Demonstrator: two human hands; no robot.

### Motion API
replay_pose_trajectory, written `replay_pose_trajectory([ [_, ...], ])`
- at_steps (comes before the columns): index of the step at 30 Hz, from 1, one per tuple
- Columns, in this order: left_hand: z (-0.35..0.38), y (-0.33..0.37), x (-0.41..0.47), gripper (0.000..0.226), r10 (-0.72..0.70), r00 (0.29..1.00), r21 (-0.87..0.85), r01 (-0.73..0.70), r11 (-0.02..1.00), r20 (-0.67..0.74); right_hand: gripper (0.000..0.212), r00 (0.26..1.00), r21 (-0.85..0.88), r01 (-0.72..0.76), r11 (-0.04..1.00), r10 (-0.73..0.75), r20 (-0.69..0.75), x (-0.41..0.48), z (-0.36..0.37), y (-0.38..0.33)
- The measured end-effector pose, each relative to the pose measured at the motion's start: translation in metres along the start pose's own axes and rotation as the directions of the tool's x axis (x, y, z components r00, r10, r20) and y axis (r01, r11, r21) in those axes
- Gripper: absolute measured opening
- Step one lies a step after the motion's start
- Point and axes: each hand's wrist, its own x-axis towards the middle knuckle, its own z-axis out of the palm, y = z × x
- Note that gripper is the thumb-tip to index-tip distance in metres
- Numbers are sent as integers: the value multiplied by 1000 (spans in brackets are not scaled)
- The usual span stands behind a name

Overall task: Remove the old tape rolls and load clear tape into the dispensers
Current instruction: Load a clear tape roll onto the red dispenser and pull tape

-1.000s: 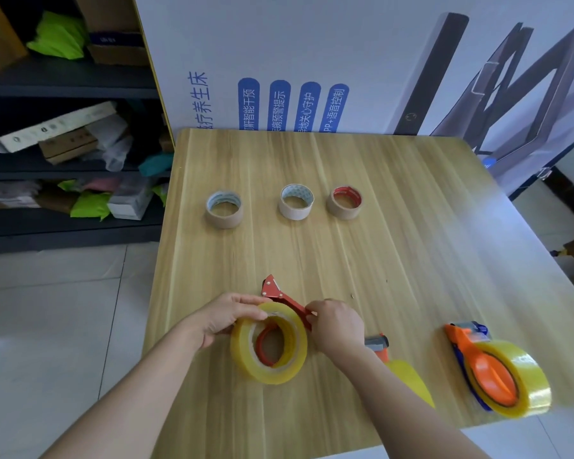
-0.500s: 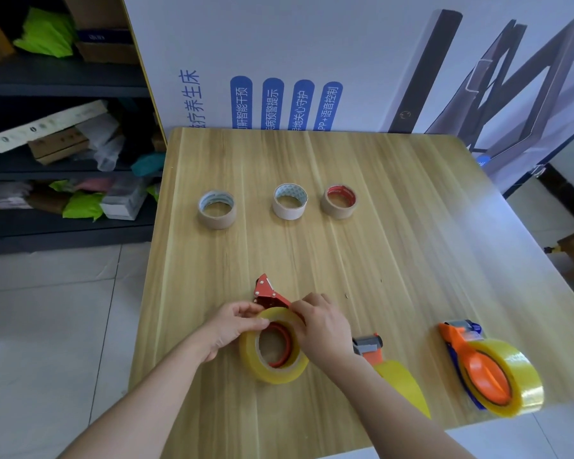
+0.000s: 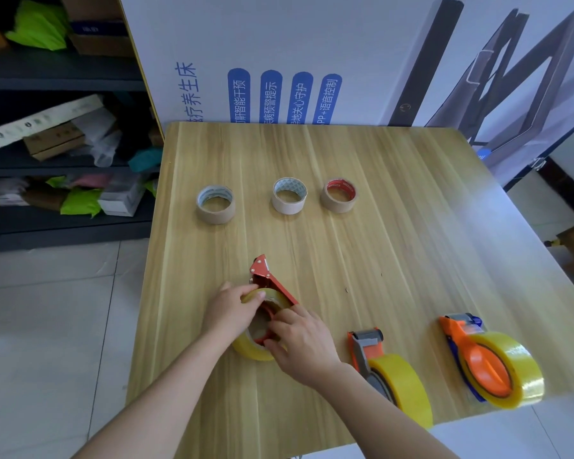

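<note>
The left hand [image 3: 231,314] grips the far rim of the clear tape roll [image 3: 251,352]. The right hand [image 3: 304,342] curls its fingers over the roll's near side, at the red dispenser [image 3: 268,278] on the worktop [image 3: 395,226]. To the right lie a grey dispenser [image 3: 367,346] and an orange dispenser [image 3: 463,336], both carrying tape. Three old rolls [image 3: 289,207] stand farther back.

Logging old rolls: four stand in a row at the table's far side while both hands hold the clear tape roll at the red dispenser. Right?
No: the head view shows three old rolls, not four, in that row. Left hand and right hand do hold the clear tape roll at the red dispenser.
</note>
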Motion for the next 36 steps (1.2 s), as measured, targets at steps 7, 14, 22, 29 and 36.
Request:
replay_pose_trajectory([
  [7, -5, -8, 11, 47, -156, 986, -19, 158, 987, 63, 64, 982, -11, 87, 996, -84, 167, 6, 2, -12],
  [14, -6, -18, 10, 47, -189, 978, 96, 180, 979, 93, 38, 965, -131, 142, 981, -107, 241, 12, 15, -24],
  [22, -23, -10, 3, 67, -259, 914, -714, 405, 571, 311, 17, 969, 584, -245, 774, 179, 170, 26, -27, -37],
  [29, -42, 7, 6, 79, -212, 895, -812, 446, 376, 394, 18, 919, 932, -347, 104, 233, 317, 23, -84, -50],
  [36, -69, 34, -3, 19, -116, 969, -946, 239, 221, 218, 24, 963, 955, -226, 194, 189, 190, 29, -108, -72],
])
